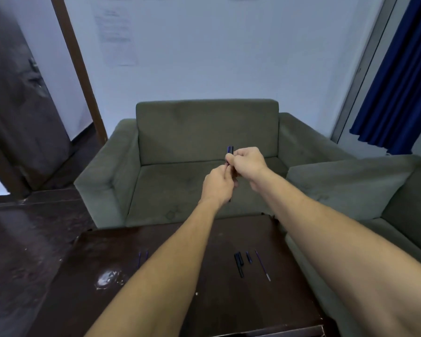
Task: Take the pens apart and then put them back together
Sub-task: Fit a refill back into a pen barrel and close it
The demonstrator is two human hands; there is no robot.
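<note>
Beyond the surface's (216, 293) far edge, one pen (230, 151) stands upright, fingers of the right hand (247, 164) and left hand (216, 186) clamped round it, its top above them. Five parts lie on the surface: two blue rods (139, 258) left, a black barrel (239, 265), short piece (249, 257) and refill (262, 265) right.

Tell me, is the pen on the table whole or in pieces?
In pieces: a black barrel, a small piece and a thin refill lie apart on the table.
</note>
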